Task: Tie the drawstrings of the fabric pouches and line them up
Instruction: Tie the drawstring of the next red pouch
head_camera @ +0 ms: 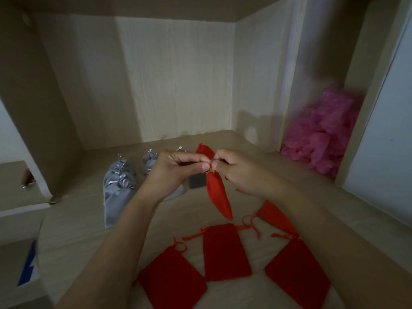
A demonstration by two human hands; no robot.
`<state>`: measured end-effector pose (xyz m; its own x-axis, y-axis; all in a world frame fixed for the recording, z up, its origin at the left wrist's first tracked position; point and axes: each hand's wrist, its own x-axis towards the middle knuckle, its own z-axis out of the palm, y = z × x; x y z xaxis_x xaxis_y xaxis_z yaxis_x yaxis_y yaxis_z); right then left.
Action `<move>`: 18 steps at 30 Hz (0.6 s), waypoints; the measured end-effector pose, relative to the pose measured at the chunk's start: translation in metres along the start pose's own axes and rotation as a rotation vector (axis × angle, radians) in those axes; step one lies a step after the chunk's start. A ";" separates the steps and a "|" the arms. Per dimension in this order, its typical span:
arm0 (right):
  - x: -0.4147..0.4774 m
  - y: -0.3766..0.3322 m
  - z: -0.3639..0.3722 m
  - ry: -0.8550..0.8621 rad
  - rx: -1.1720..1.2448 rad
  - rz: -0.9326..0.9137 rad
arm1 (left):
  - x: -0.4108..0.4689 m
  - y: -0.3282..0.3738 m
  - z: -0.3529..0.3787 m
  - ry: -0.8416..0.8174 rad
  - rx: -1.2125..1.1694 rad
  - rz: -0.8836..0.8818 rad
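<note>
Matt red cloth pouches (pale wood-grain shelf).

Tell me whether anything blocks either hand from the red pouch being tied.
Nothing visible does. The left hand and right hand both pinch the drawstring at the neck of the red pouch, which hangs between them.

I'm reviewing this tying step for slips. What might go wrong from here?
The held red pouch hangs in the air by its drawstrings alone, pinched by the left hand and right hand. A slipped pinch might drop it or leave the knot loose. The right forearm passes over another red pouch with loose strings, so lowering the arm may drag it askew.
</note>
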<state>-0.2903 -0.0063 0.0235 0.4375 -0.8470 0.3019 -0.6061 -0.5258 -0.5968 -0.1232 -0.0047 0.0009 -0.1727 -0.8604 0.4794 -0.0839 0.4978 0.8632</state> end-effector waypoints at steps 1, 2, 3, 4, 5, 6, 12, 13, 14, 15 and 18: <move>0.000 0.001 0.000 0.014 -0.035 -0.008 | 0.000 0.000 0.001 0.007 0.033 0.022; 0.000 0.002 0.001 0.027 -0.069 -0.017 | 0.000 0.000 0.002 0.017 0.081 0.048; 0.000 0.003 0.002 0.044 -0.098 -0.026 | 0.000 0.000 0.003 0.029 0.146 0.081; 0.000 0.004 0.003 0.068 -0.125 -0.032 | -0.001 -0.001 0.004 0.051 0.226 0.113; 0.000 0.005 0.005 0.102 -0.148 -0.037 | -0.001 -0.002 0.006 0.074 0.314 0.154; 0.000 0.005 0.006 0.149 -0.162 -0.044 | -0.001 -0.003 0.006 0.101 0.408 0.205; 0.008 0.007 0.010 0.299 0.113 0.013 | 0.000 -0.004 0.010 0.240 0.713 0.484; 0.010 0.007 0.009 0.288 0.245 0.048 | 0.001 -0.004 0.010 0.265 0.721 0.497; 0.010 0.006 0.006 0.271 0.391 0.078 | 0.001 -0.004 0.010 0.292 0.720 0.506; 0.009 0.006 0.003 0.239 0.511 0.084 | 0.000 -0.004 0.010 0.315 0.710 0.515; 0.003 0.012 -0.004 0.144 0.611 -0.009 | -0.001 -0.001 0.010 0.322 0.628 0.508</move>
<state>-0.2984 -0.0157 0.0202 0.3207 -0.8673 0.3806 -0.0946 -0.4292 -0.8983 -0.1324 -0.0036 -0.0021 -0.0579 -0.4594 0.8863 -0.6144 0.7161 0.3311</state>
